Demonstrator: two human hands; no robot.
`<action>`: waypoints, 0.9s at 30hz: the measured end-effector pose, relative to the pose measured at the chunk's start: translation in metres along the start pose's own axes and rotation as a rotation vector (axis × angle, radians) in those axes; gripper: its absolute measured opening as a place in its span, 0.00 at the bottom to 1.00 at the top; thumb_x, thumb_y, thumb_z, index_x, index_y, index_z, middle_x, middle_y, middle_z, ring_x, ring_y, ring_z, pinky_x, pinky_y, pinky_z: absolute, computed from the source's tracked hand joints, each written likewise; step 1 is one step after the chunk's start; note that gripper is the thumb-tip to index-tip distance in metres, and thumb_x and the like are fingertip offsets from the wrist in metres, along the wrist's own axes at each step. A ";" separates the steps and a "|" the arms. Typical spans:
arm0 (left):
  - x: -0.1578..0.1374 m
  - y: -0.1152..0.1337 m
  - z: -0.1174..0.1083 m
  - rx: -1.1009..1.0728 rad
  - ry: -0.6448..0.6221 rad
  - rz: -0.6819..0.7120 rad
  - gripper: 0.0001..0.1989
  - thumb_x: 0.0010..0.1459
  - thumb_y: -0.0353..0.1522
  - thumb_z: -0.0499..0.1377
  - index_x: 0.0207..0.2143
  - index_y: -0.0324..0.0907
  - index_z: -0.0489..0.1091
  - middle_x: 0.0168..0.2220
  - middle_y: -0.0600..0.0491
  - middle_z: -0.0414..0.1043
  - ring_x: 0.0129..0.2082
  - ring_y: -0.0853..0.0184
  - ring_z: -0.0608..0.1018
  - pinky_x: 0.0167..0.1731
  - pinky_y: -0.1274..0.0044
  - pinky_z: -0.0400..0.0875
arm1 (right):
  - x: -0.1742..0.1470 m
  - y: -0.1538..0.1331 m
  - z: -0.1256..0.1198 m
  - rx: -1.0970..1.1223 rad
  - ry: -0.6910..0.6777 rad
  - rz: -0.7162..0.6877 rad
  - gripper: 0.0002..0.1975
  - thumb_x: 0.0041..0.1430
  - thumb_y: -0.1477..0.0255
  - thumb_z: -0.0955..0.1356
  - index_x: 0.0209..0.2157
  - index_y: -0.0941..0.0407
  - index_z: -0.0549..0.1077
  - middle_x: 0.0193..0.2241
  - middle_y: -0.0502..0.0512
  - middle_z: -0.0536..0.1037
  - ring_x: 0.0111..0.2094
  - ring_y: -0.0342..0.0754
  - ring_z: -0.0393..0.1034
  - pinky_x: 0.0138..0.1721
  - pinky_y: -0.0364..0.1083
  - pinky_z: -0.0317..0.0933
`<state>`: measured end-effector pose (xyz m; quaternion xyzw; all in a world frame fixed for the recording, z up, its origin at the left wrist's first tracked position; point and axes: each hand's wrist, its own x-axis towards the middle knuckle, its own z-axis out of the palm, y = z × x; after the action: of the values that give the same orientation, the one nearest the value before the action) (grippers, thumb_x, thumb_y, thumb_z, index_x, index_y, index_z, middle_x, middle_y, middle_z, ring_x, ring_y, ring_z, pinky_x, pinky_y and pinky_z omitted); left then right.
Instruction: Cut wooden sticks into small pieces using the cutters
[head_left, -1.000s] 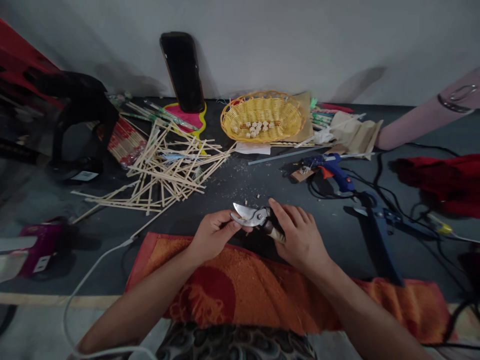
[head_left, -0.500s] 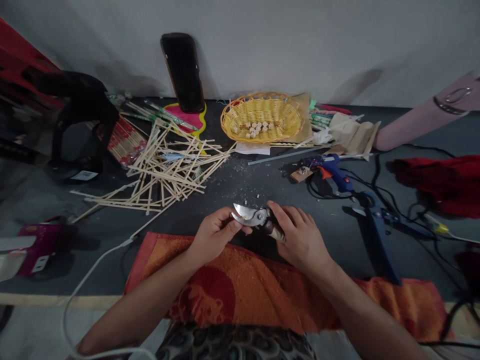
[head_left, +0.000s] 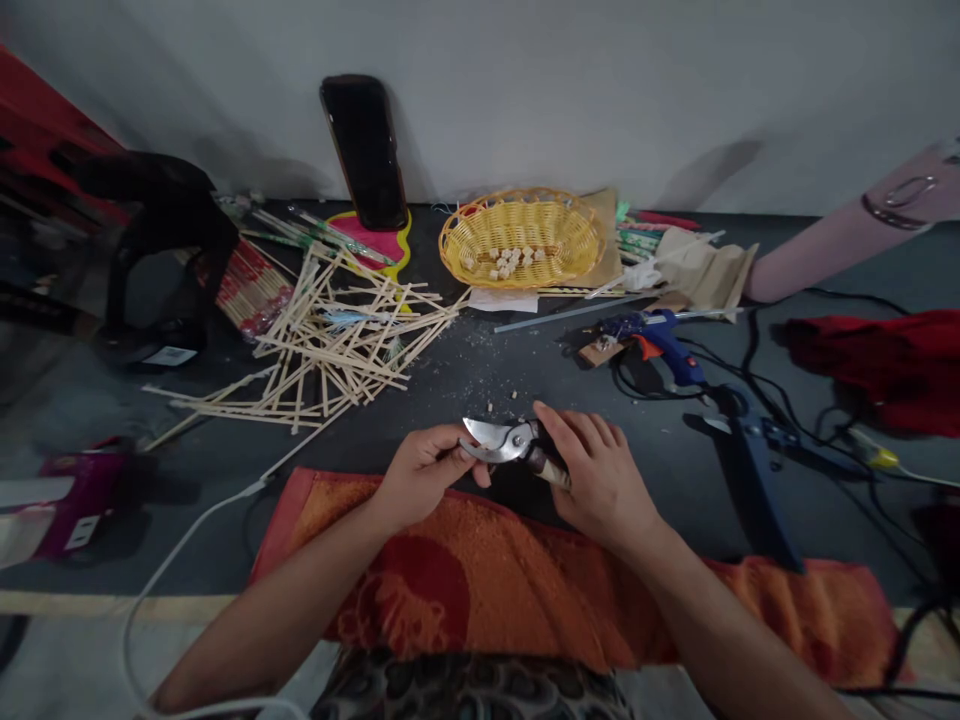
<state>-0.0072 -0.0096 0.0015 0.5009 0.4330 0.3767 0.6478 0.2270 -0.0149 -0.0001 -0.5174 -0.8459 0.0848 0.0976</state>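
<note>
In my right hand (head_left: 604,475) is a pair of pruning shears (head_left: 517,440), fingers wrapped round its handles. The blades point left and stand a little apart. My left hand (head_left: 431,475) is closed in a pinch right at the blade tips; whatever is between its fingers is too small and hidden to name. Two tiny pale cut bits (head_left: 490,407) lie on the dark table just beyond the shears. Farther back, a yellow woven basket (head_left: 525,205) holds several small pale cubes. To the left spreads a loose heap of thin wooden sticks (head_left: 337,345).
An orange towel (head_left: 517,560) lies along the front edge. On the right are a blue glue gun (head_left: 671,350), a dark blue-handled tool (head_left: 761,480), cables, a red cloth (head_left: 885,370) and a pink bottle (head_left: 832,240). A phone (head_left: 365,150) leans on the wall; a black stand (head_left: 157,250) stands left.
The shears' blades have shifted slightly down and left along with my left hand. My right hand keeps its hold on the handles. The view has tilted a little.
</note>
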 end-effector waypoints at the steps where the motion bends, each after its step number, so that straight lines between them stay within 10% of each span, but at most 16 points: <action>1: 0.000 -0.001 -0.001 -0.023 -0.015 -0.018 0.14 0.59 0.39 0.59 0.28 0.38 0.73 0.23 0.50 0.76 0.27 0.67 0.75 0.31 0.77 0.65 | 0.000 0.000 0.000 0.002 0.002 -0.001 0.34 0.55 0.73 0.64 0.63 0.55 0.51 0.49 0.61 0.69 0.46 0.57 0.62 0.42 0.55 0.57; 15: 0.001 -0.007 -0.001 -0.333 -0.113 -0.168 0.15 0.57 0.41 0.60 0.29 0.37 0.70 0.19 0.52 0.73 0.16 0.75 0.66 0.19 0.81 0.52 | 0.000 0.002 0.000 0.048 0.005 0.013 0.33 0.54 0.73 0.64 0.62 0.55 0.52 0.52 0.62 0.69 0.48 0.59 0.62 0.45 0.56 0.57; 27: 0.003 -0.007 -0.001 -0.304 -0.037 -0.085 0.12 0.59 0.39 0.59 0.31 0.38 0.68 0.24 0.52 0.74 0.19 0.76 0.65 0.22 0.81 0.54 | -0.002 0.007 0.007 0.103 0.131 -0.017 0.06 0.53 0.74 0.67 0.35 0.54 0.68 0.53 0.56 0.69 0.47 0.54 0.65 0.46 0.52 0.57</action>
<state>-0.0071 -0.0076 -0.0060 0.3854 0.3796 0.4009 0.7394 0.2318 -0.0136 -0.0081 -0.5087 -0.8367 0.0932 0.1801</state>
